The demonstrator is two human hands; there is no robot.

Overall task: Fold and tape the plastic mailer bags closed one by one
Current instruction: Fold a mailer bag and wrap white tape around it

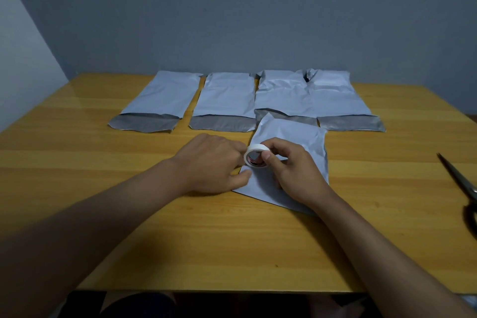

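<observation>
A folded white mailer bag (291, 134) lies slanted in the middle of the wooden table (129, 188). Over it stands a white tape roll (254, 153), gripped by my right hand (291, 168) with thumb and fingers. My left hand (211, 162) rests against the roll's left side and on the bag's left edge, fingers curled; whether it pinches a tape end is hidden. Behind lie several unfolded white mailer bags (154, 100) in a row, each with its grey flap facing me.
A pair of scissors (462, 183) lies at the table's right edge. A grey wall stands right behind the row of bags. The table's near edge runs just under my forearms.
</observation>
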